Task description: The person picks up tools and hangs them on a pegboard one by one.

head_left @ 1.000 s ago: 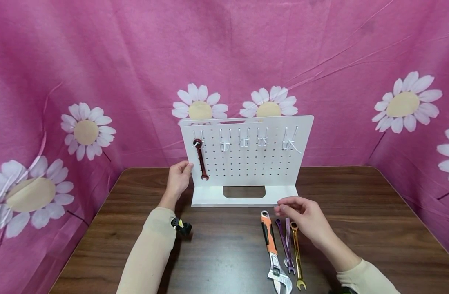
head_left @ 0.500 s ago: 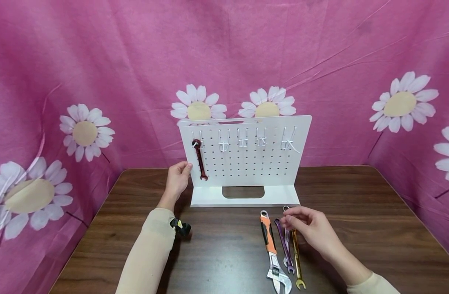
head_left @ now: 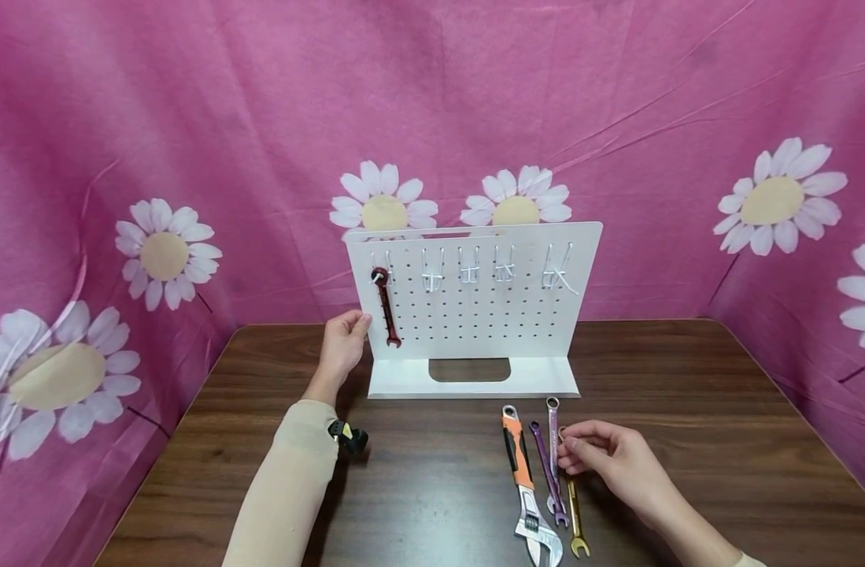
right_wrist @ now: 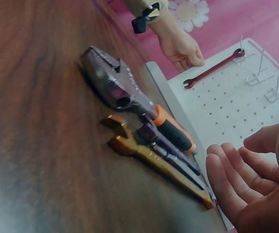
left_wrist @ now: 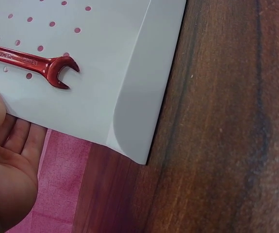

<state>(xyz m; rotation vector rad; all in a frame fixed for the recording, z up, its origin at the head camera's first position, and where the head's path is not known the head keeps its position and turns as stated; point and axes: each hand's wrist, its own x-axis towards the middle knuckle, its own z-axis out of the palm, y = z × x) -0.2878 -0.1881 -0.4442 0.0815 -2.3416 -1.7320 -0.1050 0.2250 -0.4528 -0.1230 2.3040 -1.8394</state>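
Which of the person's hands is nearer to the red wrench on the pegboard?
Left. The left hand holds the edge of the pegboard, beside the red wrench; the right hand is farther off, by the gold wrench on the table.

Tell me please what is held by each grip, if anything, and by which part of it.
The left grip holds the white pegboard by its left edge. The right grip, near the gold wrench, holds nothing.

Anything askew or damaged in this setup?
Maybe the rightmost hook on the white pegboard: it looks more slanted and splayed than the next hook. Bent or just perspective, can't tell. Nothing looks spilled.
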